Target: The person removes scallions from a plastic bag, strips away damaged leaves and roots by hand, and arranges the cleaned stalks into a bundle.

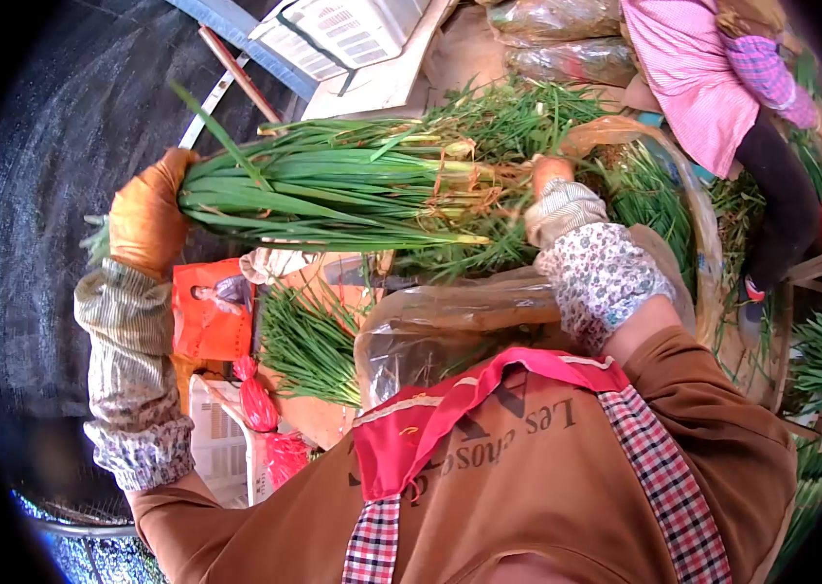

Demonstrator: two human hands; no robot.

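A thick bundle of long green leafy stalks (323,185) stretches level across the view in front of me. At its leafy left end, my left hand (146,214), in an orange glove, is closed round the leaves. My right hand (552,173), also gloved in orange, is at the pale root end; its fingers are mostly hidden, and what they hold cannot be made out. Loose stalks and dry strands lie round the root end. Below the bundle, a smaller bunch of green stalks (309,346) rests on a board beside a clear plastic bag (460,316).
A white crate (338,37) stands at the top. Filled plastic bags (567,58) lie at the back. A person in a pink checked top (688,78) is at the upper right. An orange printed bag (209,316) and red netting (257,394) are at the lower left.
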